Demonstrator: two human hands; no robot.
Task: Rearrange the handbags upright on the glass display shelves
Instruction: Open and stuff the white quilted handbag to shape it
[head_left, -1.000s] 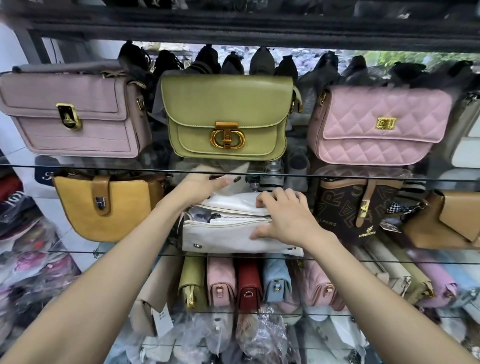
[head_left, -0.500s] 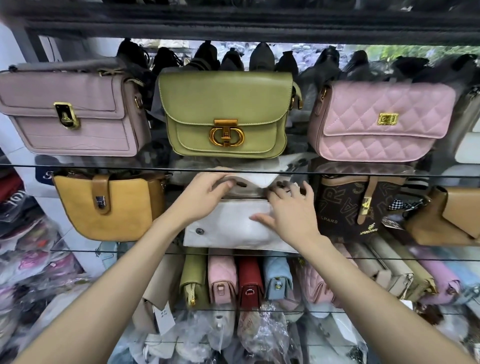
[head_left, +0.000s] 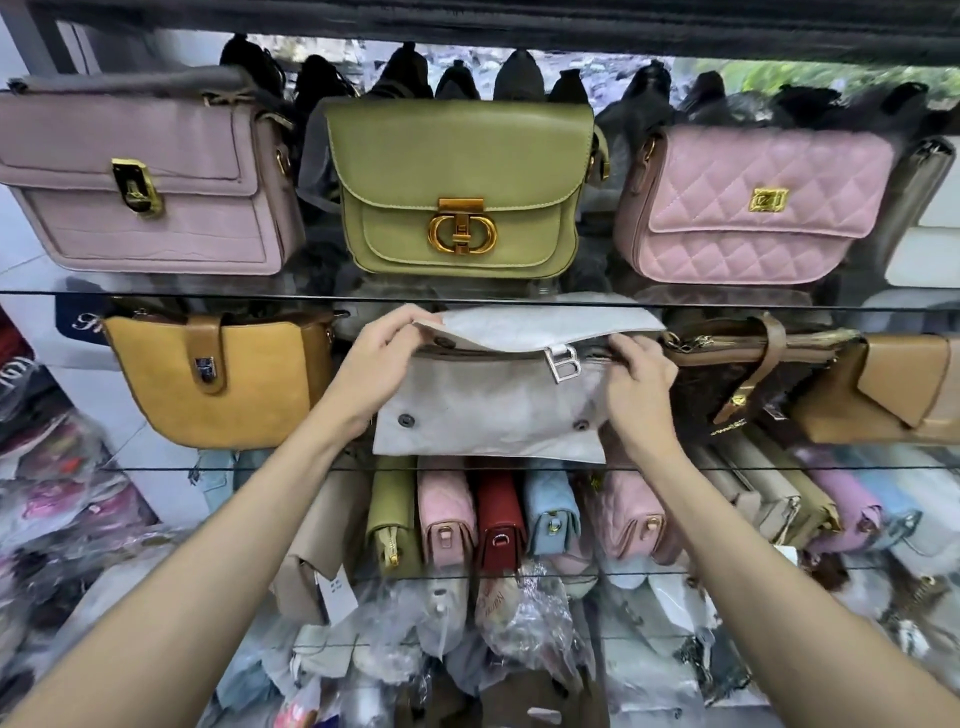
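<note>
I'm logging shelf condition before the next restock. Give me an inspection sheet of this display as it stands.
Surface: glass shelves, several tiers, all stocked.
Job's things: white bag on the middle shelf, flap lifted; green bag and quilted pink bag upright above; mustard bag beside it.
Clutter: plastic-wrapped bags at the bottom.
Grippers: left hand holds the flap's edge; right hand grips near the clasp.
Cables: nothing seen.
Surroundings: more wrapped stock at left.

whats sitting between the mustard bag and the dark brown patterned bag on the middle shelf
In the head view, a white bag with its flap lifted stands between them, held by the left hand and right hand.
</note>
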